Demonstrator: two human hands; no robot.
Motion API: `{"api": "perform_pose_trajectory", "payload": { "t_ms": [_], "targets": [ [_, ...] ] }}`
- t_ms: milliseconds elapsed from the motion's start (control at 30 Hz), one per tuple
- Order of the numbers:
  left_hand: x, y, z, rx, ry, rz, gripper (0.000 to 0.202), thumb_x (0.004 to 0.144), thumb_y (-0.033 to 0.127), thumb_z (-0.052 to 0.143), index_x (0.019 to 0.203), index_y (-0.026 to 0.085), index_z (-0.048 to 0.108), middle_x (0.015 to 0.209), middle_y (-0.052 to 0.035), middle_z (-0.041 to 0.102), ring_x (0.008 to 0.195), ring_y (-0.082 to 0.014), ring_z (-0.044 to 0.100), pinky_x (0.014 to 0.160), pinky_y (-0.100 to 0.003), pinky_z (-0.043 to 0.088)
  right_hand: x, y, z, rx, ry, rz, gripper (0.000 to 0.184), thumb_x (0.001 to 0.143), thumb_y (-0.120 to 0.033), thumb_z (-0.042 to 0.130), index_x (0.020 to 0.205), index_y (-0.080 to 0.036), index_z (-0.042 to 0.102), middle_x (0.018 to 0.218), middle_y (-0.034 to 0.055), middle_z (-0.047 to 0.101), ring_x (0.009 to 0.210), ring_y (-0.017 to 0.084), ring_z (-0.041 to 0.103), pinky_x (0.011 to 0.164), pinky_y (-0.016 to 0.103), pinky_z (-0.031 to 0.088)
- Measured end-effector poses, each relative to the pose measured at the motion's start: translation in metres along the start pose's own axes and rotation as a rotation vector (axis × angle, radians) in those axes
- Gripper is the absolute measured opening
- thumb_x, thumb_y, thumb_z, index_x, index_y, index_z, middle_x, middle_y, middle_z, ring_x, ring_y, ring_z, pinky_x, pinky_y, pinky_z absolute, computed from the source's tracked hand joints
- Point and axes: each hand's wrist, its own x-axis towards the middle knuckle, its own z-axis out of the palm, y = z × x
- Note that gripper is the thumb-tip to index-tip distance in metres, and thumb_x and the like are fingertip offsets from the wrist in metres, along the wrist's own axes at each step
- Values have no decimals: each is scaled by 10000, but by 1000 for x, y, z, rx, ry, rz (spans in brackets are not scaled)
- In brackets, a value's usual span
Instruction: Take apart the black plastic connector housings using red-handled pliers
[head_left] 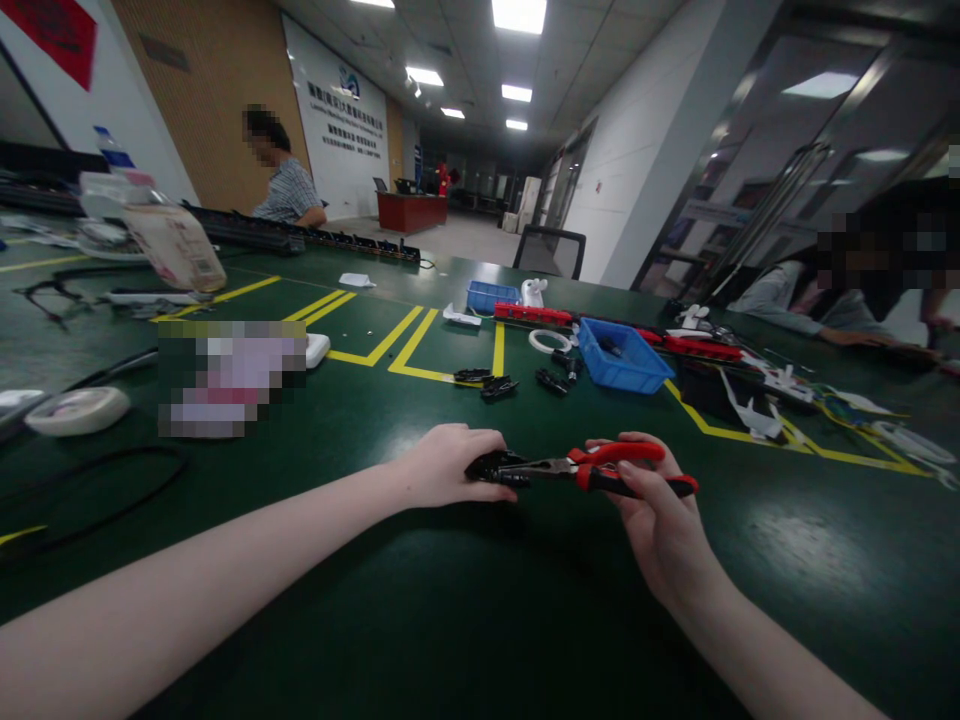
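Note:
Fingers of my left hand are wrapped round a small black part just above the green table. My right hand grips long-nose pliers by their red and black handles. The metal jaws point left and meet the black part at its right end; I cannot tell whether they are closed on it. Beyond my hands lie several similar black pieces, with another black piece to their right. What exactly the black part is does not show.
A blue bin and a smaller blue basket stand farther back. Red strips lie behind the bin. At left are a tape roll, a bottle and a black cable. One person sits beyond the table; another sits at right.

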Motion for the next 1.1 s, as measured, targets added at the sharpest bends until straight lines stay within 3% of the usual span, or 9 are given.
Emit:
{"api": "perform_pose_trajectory", "payload": {
  "t_ms": [267, 633, 867, 1100],
  "targets": [
    [0, -1, 1, 16, 31, -3, 357, 783, 481, 677, 939, 178, 570, 831, 9, 648, 734, -155, 603, 663, -248, 403, 0, 0, 0, 4, 6, 9, 431, 584, -347, 775, 949, -253, 565, 897, 32, 725, 931, 276, 673, 910, 536, 460],
    [0, -4, 1, -8, -26, 104, 386, 856, 535, 558, 786, 158, 603, 651, 31, 587, 561, -119, 502, 667, -258, 361, 0, 1, -3, 18, -12, 1, 400, 609, -336, 771, 950, -258, 577, 897, 17, 724, 936, 258, 672, 906, 499, 472],
    [-1, -3, 2, -5, 46, 38, 364, 797, 510, 649, 916, 173, 583, 776, 11, 626, 687, -150, 574, 627, -237, 369, 1, 0, 0, 14, 21, 7, 429, 579, -359, 789, 938, -250, 580, 866, 19, 727, 892, 245, 681, 847, 461, 505],
    [-1, -2, 1, -13, 45, 38, 349, 801, 496, 652, 904, 172, 575, 779, 13, 622, 689, -147, 575, 625, -236, 377, 1, 2, -2, 7, 4, 8, 445, 582, -367, 787, 958, -252, 579, 894, 26, 724, 918, 250, 679, 855, 470, 511]
  ]
}}
